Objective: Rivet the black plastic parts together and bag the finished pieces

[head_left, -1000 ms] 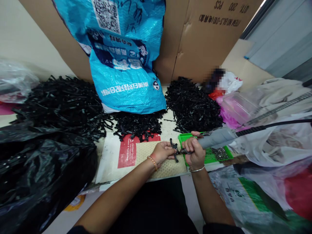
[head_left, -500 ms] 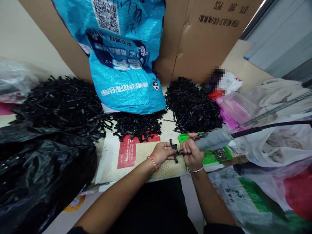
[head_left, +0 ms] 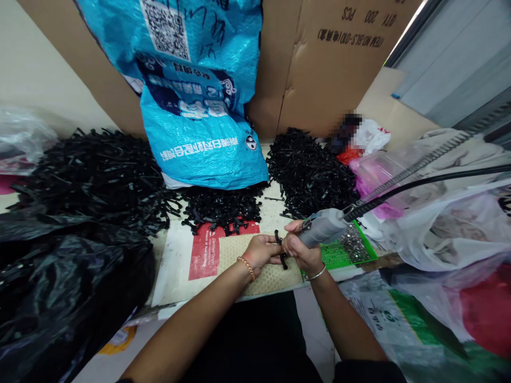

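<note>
Left hand (head_left: 260, 254) pinches the black part (head_left: 283, 261), five o'clock of centre, apparently steadying it; right hand (head_left: 306, 256) wraps the grey power tool (head_left: 326, 225). Green tray (head_left: 331, 256), four o'clock, seemingly keeps metal pieces (head_left: 353, 243) reachable.

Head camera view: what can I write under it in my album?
Left hand holds a slim black part; right hand grips a grey cylindrical corded tool.

Left hand (head_left: 261, 253): fingers closed in a pinch, directed toward 3 o'clock. Left forearm (head_left: 199, 314): extended toward 1 to 2 o'clock. Right hand (head_left: 304, 254): fingers curled in a closed grip, located just beside the left at its 3 o'clock. Right forearm (head_left: 343, 319): angled toward 11 o'clock. Contact between hands: cannot be determined.
</note>
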`<state>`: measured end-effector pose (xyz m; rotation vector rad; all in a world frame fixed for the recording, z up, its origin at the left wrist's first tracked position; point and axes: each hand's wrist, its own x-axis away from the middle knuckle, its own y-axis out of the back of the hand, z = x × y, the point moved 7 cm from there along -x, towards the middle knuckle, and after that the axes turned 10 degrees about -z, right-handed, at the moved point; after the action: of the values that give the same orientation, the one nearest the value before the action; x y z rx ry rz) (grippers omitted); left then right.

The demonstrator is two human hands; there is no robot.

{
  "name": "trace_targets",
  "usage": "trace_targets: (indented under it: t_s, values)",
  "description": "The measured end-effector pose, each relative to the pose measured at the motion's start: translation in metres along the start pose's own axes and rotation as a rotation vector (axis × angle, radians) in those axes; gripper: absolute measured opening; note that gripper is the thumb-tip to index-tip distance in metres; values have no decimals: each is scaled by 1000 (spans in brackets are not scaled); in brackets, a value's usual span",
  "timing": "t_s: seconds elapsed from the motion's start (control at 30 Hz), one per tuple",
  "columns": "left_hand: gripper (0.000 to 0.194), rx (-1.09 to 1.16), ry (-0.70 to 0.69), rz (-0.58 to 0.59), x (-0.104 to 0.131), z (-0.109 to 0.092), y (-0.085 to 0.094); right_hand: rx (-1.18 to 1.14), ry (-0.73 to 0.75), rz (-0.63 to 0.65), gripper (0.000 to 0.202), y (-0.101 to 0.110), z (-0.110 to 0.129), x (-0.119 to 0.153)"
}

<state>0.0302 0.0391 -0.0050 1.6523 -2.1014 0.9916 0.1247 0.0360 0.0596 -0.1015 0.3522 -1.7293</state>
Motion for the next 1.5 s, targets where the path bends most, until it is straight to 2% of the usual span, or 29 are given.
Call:
trace_targets:
  t_s: [0.1,0.17,0.3,0.37,0.43,0.6,1.03,1.5]
  values:
    - [32,-6,-3,18,2,-1,0,-3,12,-35,34,-1,14,4]
    - [32,-9,-1,25,2,-1,0,-36,74,-135,34,10,33,5]
    - [33,-6,30,7,2,1,3,-34,240,-432,29,57,67,9]
    - [33,0,47,5,2,1,3,-11,246,-535,27,81,67,11]
    - [33,1,57,2,3,1,3,11,223,-586,28,99,58,13]
    - [27,-4,50,-9,6,-2,3,48,215,-575,29,110,40,15]
    - [30,-18,57,-4,5,-1,2,39,201,-512,24,110,30,14]
    - [24,4,69,-21,8,-3,1,40,232,-519,22,111,35,13]
